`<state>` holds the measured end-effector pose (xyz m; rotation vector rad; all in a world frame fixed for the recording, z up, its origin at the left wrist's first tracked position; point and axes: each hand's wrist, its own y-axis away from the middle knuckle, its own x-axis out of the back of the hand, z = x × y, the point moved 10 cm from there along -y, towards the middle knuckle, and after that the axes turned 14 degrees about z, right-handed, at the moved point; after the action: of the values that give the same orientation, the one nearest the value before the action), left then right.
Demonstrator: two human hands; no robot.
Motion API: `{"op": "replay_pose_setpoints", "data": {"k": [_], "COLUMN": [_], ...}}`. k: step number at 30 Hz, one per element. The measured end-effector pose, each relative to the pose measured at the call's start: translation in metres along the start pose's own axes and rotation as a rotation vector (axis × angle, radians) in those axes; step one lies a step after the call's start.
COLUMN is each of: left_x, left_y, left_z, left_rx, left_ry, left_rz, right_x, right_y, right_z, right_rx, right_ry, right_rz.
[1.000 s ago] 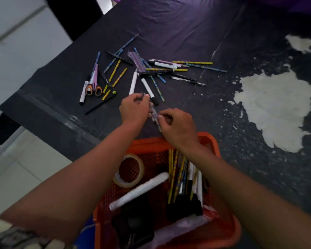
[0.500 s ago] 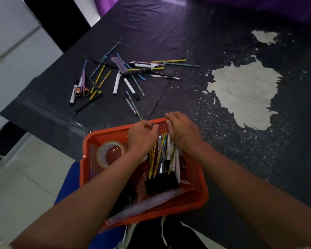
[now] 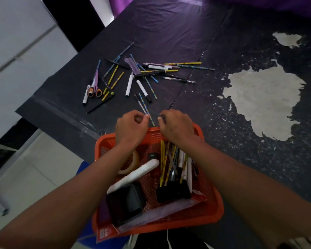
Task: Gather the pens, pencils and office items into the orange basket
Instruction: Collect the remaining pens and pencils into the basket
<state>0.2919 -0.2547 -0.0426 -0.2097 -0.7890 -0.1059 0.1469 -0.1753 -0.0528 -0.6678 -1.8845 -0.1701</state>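
Observation:
The orange basket (image 3: 215, 203) stands at the table's near edge, holding a tape roll (image 3: 134, 163), a white tube (image 3: 133, 177), black cases and pencils upright in a black holder (image 3: 172, 192). Just beyond its far rim, a thin clear pen (image 3: 141, 105) and a blue patterned pencil (image 3: 147, 109) lie side by side on the black table cover. My left hand (image 3: 130, 129) pinches the thin pen's near end. My right hand (image 3: 176, 124) hovers curled beside the pencil, holding nothing. Farther out lie scattered pencils, white markers (image 3: 129, 85) and orange-handled scissors (image 3: 94, 88).
The black table cover (image 3: 169, 38) ends in a taped edge at the left, with pale floor tiles (image 3: 34, 168) below it. A worn pale patch (image 3: 264, 105) marks the table on the right. A white cabinet (image 3: 16, 42) stands at the far left.
Both hands were over the table with pencils, dipped into the basket, and have now come forward over its far rim to the two pens.

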Motion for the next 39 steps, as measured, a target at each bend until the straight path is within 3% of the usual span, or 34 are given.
{"op": "replay_pose_setpoints", "data": {"k": [6, 10, 21, 28, 31, 34, 39], "left_x": [-0.001, -0.023, -0.08, -0.088, -0.085, -0.07, -0.044], "left_y": [-0.047, -0.072, -0.098, -0.095, -0.098, -0.109, -0.11], "left_z": [-0.025, -0.044, -0.086, -0.098, -0.094, -0.082, -0.044], "left_rx": [-0.016, -0.12, -0.348, -0.373, -0.324, -0.144, 0.041], "left_ry": [-0.107, -0.17, -0.294, -0.318, -0.279, -0.13, 0.139], "left_rz": [0.001, -0.078, -0.291, -0.327, -0.318, -0.184, -0.013], "right_x": [-0.034, -0.061, -0.112, -0.116, -0.116, -0.105, -0.07], "right_y": [-0.034, -0.057, -0.089, -0.09, -0.09, -0.089, -0.073], "right_z": [-0.018, -0.026, -0.035, -0.045, -0.037, -0.03, -0.029], "right_rx": [-0.084, -0.098, -0.089, -0.052, -0.17, -0.261, -0.26], "right_ry": [0.015, 0.056, 0.127, 0.228, 0.148, 0.031, -0.133], "right_rz": [-0.109, -0.142, -0.157, -0.148, -0.18, -0.145, -0.034]}}
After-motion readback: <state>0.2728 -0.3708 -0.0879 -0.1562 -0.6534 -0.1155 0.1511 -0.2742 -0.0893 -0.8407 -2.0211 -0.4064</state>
